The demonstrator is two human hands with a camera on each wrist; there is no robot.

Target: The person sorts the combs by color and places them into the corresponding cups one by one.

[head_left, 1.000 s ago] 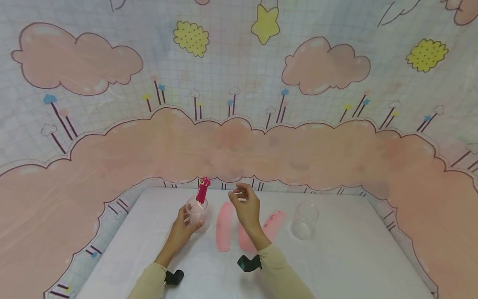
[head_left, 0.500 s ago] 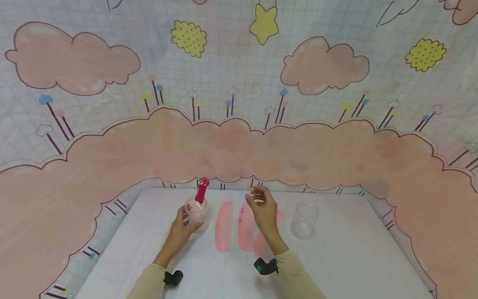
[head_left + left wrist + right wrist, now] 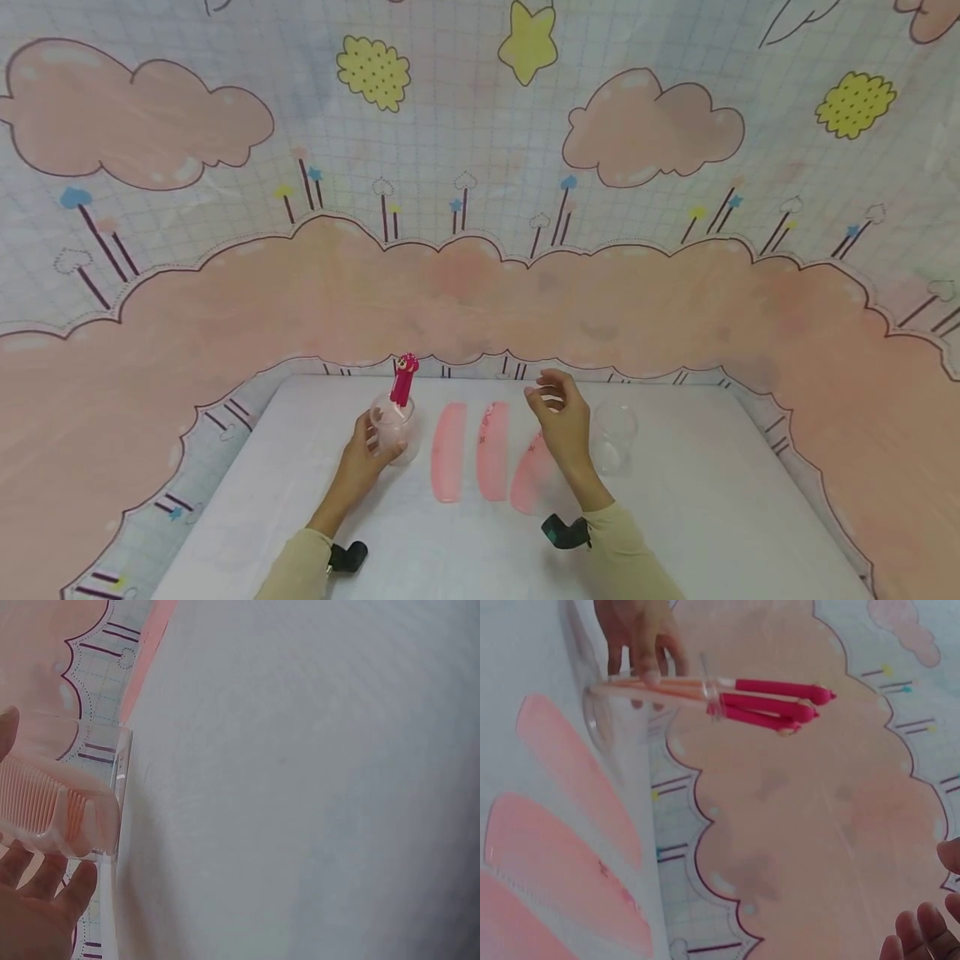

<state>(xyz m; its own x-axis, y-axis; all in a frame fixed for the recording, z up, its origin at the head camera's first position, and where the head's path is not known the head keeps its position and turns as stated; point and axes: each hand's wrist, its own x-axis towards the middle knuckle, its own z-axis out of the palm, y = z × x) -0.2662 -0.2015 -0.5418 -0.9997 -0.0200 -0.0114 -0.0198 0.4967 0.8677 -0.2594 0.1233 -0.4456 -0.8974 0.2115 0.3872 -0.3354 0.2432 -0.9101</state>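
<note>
My left hand [image 3: 362, 458] grips a clear plastic cup [image 3: 392, 427] at the left of the white table. Several dark pink comb handles [image 3: 403, 387] stick up out of this cup, each topped with a small figure. Comb teeth [image 3: 34, 791] show through its wall in the left wrist view. Over the table my right hand [image 3: 566, 421] hovers with loosely bent fingers and holds nothing. Beneath and left of it lie three pink combs [image 3: 448, 454], side by side; the rightmost comb [image 3: 531, 475] is partly hidden by that hand. A second clear cup [image 3: 618, 437] stands just right of the hand.
The white table [image 3: 712, 492] runs back to a hanging cloth [image 3: 570, 308] printed with clouds and stars. Black wrist devices sit on both sleeves, and the right device [image 3: 566, 532] hangs over the table front.
My right hand has moved to the right, from over the middle pink comb to beside the second clear cup, uncovering the combs. The left hand keeps its grip on the first cup.
</note>
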